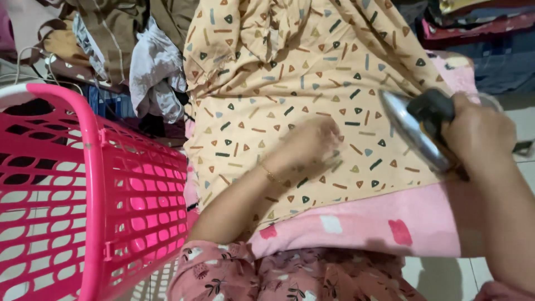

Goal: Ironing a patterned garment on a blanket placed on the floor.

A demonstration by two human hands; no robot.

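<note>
our right hand is clenched round the black handle of the iron, which rests on the patterned yellow cloth near the right edge of the pink blanket. our left hand presses flat, fingers released, mid-cloth. a pink laundry basket stands just left.

- No packages, labels, signs or screens show anywhere in the head view.
- Nothing in sight carries a tag or printed panel that can be made out.
</note>
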